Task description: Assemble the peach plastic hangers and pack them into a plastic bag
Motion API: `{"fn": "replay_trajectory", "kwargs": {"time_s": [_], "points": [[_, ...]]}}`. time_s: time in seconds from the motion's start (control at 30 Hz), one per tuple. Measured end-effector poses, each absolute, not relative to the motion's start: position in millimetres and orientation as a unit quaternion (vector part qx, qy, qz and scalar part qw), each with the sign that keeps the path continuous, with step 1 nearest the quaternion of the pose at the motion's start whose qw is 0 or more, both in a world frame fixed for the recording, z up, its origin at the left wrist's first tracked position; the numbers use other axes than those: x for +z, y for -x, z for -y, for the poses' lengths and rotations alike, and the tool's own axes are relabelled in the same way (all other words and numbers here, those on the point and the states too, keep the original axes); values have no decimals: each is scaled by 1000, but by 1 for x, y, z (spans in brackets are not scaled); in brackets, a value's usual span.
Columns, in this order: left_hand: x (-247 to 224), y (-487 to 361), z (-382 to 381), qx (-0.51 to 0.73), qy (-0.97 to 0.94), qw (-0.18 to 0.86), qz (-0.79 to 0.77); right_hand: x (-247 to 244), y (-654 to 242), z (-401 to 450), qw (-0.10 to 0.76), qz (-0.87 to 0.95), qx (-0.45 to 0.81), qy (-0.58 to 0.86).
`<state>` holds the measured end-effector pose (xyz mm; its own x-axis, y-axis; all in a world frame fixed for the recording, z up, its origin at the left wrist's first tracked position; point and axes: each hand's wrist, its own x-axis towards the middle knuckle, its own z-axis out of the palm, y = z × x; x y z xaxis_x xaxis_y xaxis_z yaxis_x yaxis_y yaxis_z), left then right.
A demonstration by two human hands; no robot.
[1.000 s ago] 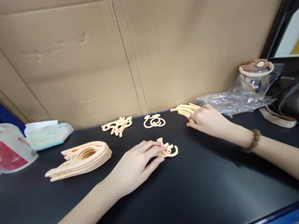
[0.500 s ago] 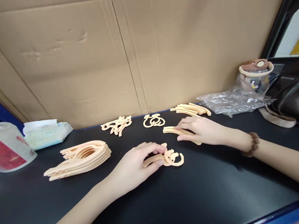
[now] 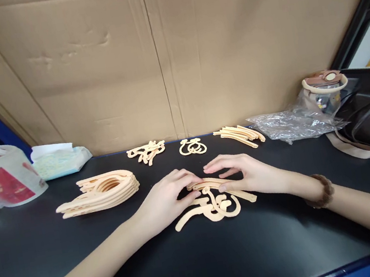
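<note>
Left hand [image 3: 167, 199] at pale peach strips [image 3: 214, 182]: slim, gently bowed, overlapping.

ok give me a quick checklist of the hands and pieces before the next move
1. Left hand at left end of the curved strips: ok; firm grip, cannot tell.
2. Right hand closed on the strips: not ok, fingers spread.
3. Hook on the table, nearer the person than the strips: ok.
4. Spare strips piled at back right: ok.
5. Hanger stack apart from left hand: ok.
</note>
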<state>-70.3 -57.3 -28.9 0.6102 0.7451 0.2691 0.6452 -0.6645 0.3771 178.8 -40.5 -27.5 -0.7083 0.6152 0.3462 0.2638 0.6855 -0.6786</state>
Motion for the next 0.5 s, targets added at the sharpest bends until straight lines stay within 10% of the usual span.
{"fn": "replay_trajectory", "kwargs": {"time_s": [0.27, 0.5], "points": [[-25, 65, 59, 202, -872, 83, -438, -21, -164, 63, 180, 956, -90, 213], [-23, 67, 58, 221, -838, 80, -492, -27, -160, 65, 134, 958, -186, 174]]}}
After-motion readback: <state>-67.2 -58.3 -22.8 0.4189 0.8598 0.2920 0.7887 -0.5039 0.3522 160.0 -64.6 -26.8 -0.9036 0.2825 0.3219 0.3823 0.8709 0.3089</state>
